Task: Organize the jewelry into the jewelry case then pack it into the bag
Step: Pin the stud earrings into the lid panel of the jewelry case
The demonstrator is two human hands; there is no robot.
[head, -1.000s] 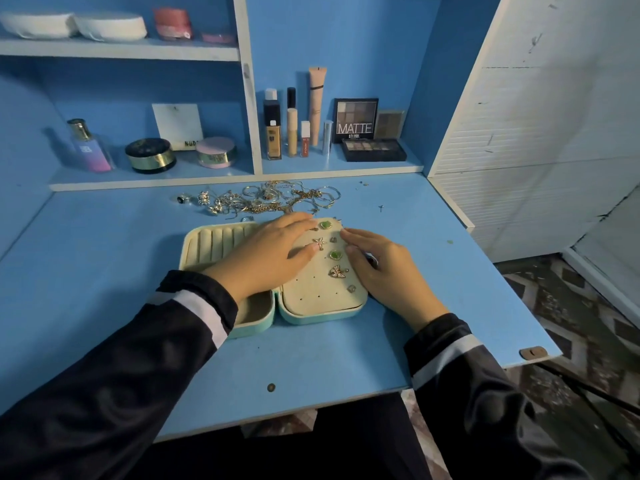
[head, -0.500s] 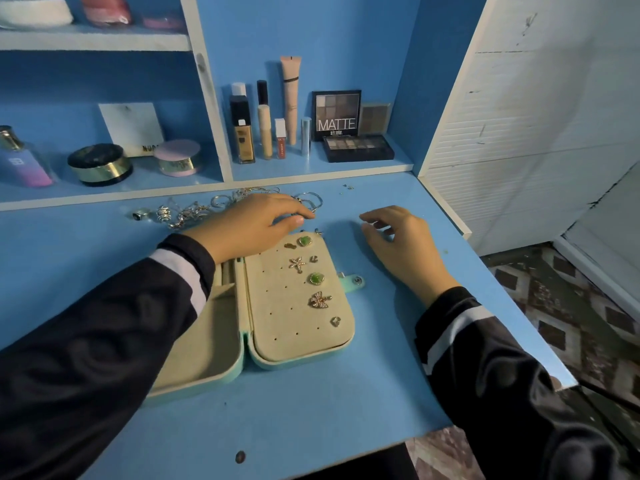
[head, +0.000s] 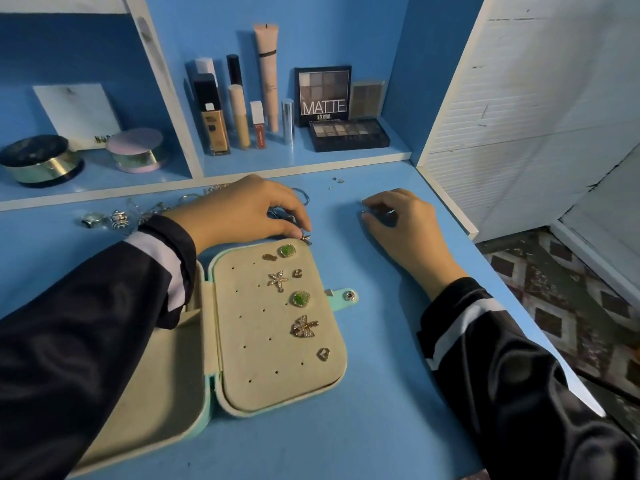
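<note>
Pinching a small earring [head: 306,238] at its fingertips, the left hand [head: 242,211] sits just beyond the open case [head: 277,327], nearer it than the right hand [head: 398,220], curled around something unclear.

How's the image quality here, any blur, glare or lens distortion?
Head view: wide-angle bending curves the shelf edge; dim, cool light; soft glare on the black sleeves; jewelry case earrings sharp; loose jewelry pile near the left hand slightly soft.
</note>
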